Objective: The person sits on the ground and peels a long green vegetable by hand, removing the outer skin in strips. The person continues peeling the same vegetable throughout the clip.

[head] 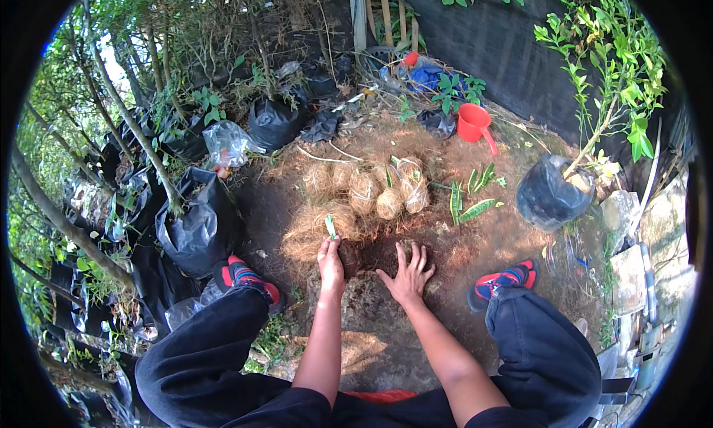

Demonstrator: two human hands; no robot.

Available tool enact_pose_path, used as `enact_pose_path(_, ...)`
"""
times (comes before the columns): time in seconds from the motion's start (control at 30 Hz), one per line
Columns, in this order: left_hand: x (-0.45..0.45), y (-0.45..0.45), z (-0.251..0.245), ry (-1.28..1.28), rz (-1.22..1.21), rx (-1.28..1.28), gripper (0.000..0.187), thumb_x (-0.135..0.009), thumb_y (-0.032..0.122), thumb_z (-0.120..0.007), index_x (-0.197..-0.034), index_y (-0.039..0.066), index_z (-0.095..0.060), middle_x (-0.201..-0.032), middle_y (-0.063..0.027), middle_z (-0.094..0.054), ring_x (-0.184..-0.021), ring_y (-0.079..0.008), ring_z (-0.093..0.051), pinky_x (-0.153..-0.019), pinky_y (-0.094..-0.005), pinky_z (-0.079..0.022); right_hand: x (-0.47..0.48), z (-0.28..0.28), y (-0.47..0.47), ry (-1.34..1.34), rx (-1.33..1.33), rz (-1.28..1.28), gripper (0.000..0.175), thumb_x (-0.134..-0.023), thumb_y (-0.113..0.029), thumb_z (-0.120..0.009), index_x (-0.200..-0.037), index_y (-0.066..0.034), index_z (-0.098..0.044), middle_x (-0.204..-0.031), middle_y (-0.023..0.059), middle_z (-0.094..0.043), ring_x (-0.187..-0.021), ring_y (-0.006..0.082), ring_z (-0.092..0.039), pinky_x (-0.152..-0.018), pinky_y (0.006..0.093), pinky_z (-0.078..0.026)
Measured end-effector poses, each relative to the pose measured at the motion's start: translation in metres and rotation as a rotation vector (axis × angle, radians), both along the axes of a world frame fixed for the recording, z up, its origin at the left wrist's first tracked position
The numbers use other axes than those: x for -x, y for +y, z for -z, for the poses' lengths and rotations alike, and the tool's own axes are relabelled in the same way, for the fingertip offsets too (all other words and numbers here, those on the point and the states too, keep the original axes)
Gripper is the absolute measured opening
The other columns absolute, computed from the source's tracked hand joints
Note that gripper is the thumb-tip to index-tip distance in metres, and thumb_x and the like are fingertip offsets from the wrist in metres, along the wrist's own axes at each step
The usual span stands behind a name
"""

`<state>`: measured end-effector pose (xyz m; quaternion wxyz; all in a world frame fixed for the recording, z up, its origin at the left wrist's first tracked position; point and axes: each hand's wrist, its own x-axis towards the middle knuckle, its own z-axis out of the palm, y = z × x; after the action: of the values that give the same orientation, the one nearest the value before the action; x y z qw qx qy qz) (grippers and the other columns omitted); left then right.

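A short green leaf cutting [330,226] stands upright between the thumb and fingers of my left hand [332,266]. Beside that hand is a dark brown clump of soil or coir [350,256]; whether they touch I cannot tell. My right hand [411,272], fingers spread and palm down, rests on the dark loose soil [384,251] and holds nothing visible. Just beyond my left hand lies a loose heap of tan coconut fibre [309,236]. Several fibre balls bound with pale string, among them a small round one [389,203], sit farther out, some with green leaf tips showing.
Variegated cut leaves [478,210] lie to the right of the balls. A red plastic dipper [473,123] is behind them. Black plastic grow bags with plants stand at left [198,222] and right [551,194]. My feet flank the work spot; dark netting [501,55] hangs behind.
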<state>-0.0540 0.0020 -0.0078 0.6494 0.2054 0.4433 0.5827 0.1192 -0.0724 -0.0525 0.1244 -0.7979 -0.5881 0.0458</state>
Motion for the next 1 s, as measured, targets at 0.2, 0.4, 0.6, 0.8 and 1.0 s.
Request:
enact_pose_path(0.2, 0.000, 0.003, 0.011, 0.052, -0.019, -0.002, 0.021, -0.097, 0.021, -0.061, -0.110, 0.006, -0.067, -0.091, -0.0008, -0.064, -0.080, -0.0117, -0.062, -0.071, -0.0284, -0.050, 0.011, 0.000, 0.026, -0.016, -0.022, -0.145, 0.074, -0.080, -0.062, -0.068, -0.140, -0.0248, -0.048, -0.134, 0.0112, -0.043, -0.124, 0.0312, -0.038, -0.097, 0.0516, -0.034)
enact_pose_path(0.4, 0.000, -0.002, 0.000, 0.017, 0.021, 0.013, 0.023, -0.097, 0.021, -0.060, -0.114, 0.006, -0.064, -0.091, -0.0043, -0.065, -0.075, -0.0156, -0.065, -0.068, -0.0304, -0.053, 0.012, 0.005, 0.041, -0.069, -0.096, -0.371, 0.035, -0.091, -0.043, -0.062, -0.112, -0.0149, -0.061, -0.110, 0.0099, -0.053, -0.107, 0.0297, -0.051, -0.087, 0.0454, -0.046)
enact_pose_path(0.6, -0.007, -0.005, -0.003, 0.024, 0.057, 0.038, 0.022, -0.098, 0.022, -0.058, -0.114, 0.007, -0.062, -0.087, -0.0067, -0.066, -0.070, -0.0203, -0.067, -0.064, -0.0331, -0.055, 0.008, 0.019, 0.037, 0.010, -0.083, -0.560, 0.026, -0.088, -0.033, -0.064, -0.103, -0.0121, -0.064, -0.104, 0.0082, -0.058, -0.102, 0.0272, -0.060, -0.073, 0.0436, -0.055)
enact_pose_path(0.8, -0.008, -0.006, 0.008, -0.137, 0.214, 0.078, 0.039, -0.099, 0.043, -0.049, -0.114, 0.010, -0.062, -0.092, -0.0071, -0.068, -0.079, -0.0242, -0.067, -0.070, -0.0407, -0.055, 0.002, 0.025, 0.028, 0.147, -0.244, -0.548, 0.016, -0.083, -0.024, -0.069, -0.088, -0.0080, -0.067, -0.092, 0.0085, -0.068, -0.083, 0.0281, -0.069, -0.068, 0.0399, -0.057)
enact_pose_path(1.0, -0.012, -0.007, 0.016, 0.014, 0.276, 0.142, 0.060, -0.097, 0.064, -0.041, -0.122, 0.013, -0.061, -0.115, -0.0057, -0.064, -0.107, -0.0203, -0.059, -0.095, -0.0391, -0.047, 0.008, -0.003, 0.054, 0.868, -0.665, 0.224, 0.012, -0.087, -0.008, -0.063, -0.078, -0.0011, -0.063, -0.067, 0.0095, -0.063, -0.057, 0.0130, -0.057, -0.054, 0.0330, -0.046)
